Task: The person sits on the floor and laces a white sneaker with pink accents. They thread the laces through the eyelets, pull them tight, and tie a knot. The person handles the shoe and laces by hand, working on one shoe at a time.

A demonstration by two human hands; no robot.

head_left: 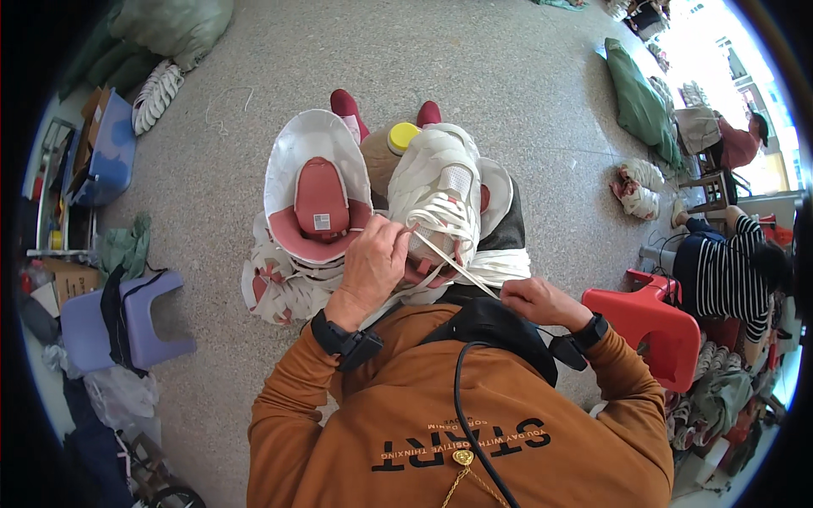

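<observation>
In my lap lies a white shoe upper (434, 161) with pink lining and white laces threaded across its front. My left hand (370, 264) is at the upper's left edge, thumb and fingers pinched on the white shoelace (446, 258) beside the eyelets. From there the lace runs down to the right into my right hand (542, 302), whose fingers are curled closed around it. To the left of my left hand stands another shoe upper (280, 188), white with a pink inside. A bundle of white laces (506, 265) hangs beside my right hand.
More white uppers (284, 292) are stacked at my left. A container with a yellow lid (403, 138) stands beyond my lap. A purple stool (93, 326) is at left, a red stool (631, 317) at right. A person in stripes (732, 275) sits at far right.
</observation>
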